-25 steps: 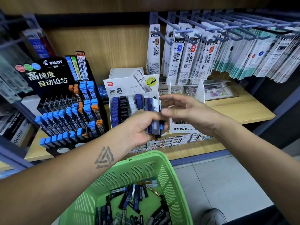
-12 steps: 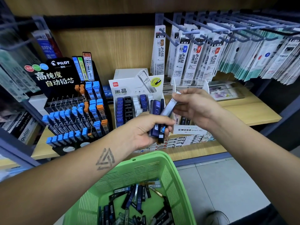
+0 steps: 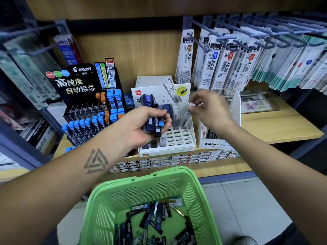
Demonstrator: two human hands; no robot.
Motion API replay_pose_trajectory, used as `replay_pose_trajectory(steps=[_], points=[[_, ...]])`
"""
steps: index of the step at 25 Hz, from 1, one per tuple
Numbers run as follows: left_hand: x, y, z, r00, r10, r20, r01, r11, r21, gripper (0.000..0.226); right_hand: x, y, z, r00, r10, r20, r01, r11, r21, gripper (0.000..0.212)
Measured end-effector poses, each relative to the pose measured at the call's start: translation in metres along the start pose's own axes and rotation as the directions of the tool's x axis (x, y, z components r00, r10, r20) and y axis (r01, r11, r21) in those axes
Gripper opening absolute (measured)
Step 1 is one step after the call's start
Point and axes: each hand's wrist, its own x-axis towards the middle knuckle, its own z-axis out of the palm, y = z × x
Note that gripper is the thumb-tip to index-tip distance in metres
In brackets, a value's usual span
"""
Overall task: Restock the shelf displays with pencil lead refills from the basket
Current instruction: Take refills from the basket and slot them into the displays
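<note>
My left hand [image 3: 139, 126] grips a bundle of pencil lead refill cases [image 3: 150, 110], dark blue ones and a black one with a blue cap, in front of the white Deli display box [image 3: 184, 144]. My right hand [image 3: 210, 110] is at the box's right side and pinches the top of a clear grey refill case [image 3: 186, 115] that stands tilted in a rear slot. The green basket [image 3: 141, 179] sits below my arms with several loose refill cases [image 3: 155, 216] in its bottom.
A black Pilot display [image 3: 79, 82] with blue- and orange-capped refills stands left of the white box. A white MONO display [image 3: 217, 144] stands to the right. Hanging pen refill packs [image 3: 228, 64] on metal hooks overhang the wooden shelf [image 3: 283, 128]. Small boxes line the shelf's front edge.
My right hand drew one clear grey refill case out of the bundle in my left hand and carried it to the right side of the white display box. My left hand kept its bundle.
</note>
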Motion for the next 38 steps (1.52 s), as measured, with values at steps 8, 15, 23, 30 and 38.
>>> replay_pose_trajectory(steps=[8, 15, 23, 30, 38], points=[[0.001, 0.005, -0.009, 0.999, -0.033, 0.019, 0.031, 0.996, 0.082, 0.008, 0.001, -0.004, 0.023, 0.982, -0.125, 0.138, 0.141, 0.984, -0.114, 0.015], [0.002, 0.005, -0.01, 0.999, -0.034, 0.013, 0.032, 0.995, 0.094, 0.006, -0.002, -0.001, 0.024, 0.96, -0.208, 0.189, 0.249, 0.942, -0.226, 0.014], [0.004, 0.003, -0.012, 0.998, -0.05, 0.031, 0.046, 0.993, 0.106, 0.002, 0.004, -0.001, 0.026, 0.984, -0.144, 0.106, 0.167, 0.952, -0.257, 0.031], [0.002, -0.013, -0.007, 0.988, -0.077, 0.13, 0.052, 0.981, 0.185, 0.008, -0.009, -0.048, 0.009, 0.863, 0.124, 0.489, -0.415, 0.725, 0.55, 0.025], [-0.001, -0.019, -0.002, 0.972, -0.127, 0.197, 0.076, 0.966, 0.249, 0.014, -0.014, -0.036, 0.009, 0.886, 0.115, 0.45, -0.417, 0.621, 0.664, 0.023]])
